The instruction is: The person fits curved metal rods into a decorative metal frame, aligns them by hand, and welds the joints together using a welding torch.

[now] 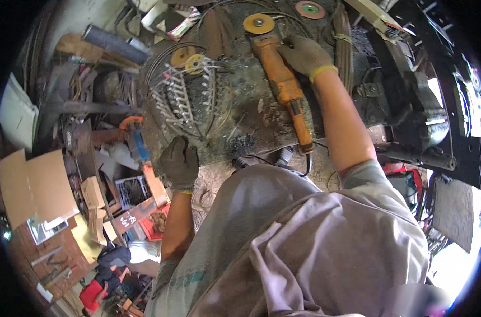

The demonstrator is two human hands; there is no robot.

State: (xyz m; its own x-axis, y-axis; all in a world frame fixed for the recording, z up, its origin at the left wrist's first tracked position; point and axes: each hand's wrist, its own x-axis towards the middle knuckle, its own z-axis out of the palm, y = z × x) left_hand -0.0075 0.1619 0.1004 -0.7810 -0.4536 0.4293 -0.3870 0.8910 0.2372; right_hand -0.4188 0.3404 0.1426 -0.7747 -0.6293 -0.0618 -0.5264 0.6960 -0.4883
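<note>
An orange angle grinder (pixel 280 79) with a yellowish disc (pixel 259 23) facing up lies along the dark workbench, its rear end over the near edge. My right hand (pixel 307 56), in a grey-brown glove with a yellow cuff, is closed at the right side of the grinder's head; its fingertips are partly hidden. My left hand (pixel 179 162), gloved in the same way, hangs at the bench's near left edge with fingers loosely apart and nothing visible in them. Beyond it on the bench stand rows of metal rods with short cross pieces (pixel 183 98).
Two loose yellow discs (pixel 194 63) and coiled wire lie behind the rods. A reddish disc with a green centre (pixel 309 9) is at the far right. The grinder's black cord (pixel 308 165) drops over the near edge. Cardboard boxes (pixel 37 182) and tools crowd the left side.
</note>
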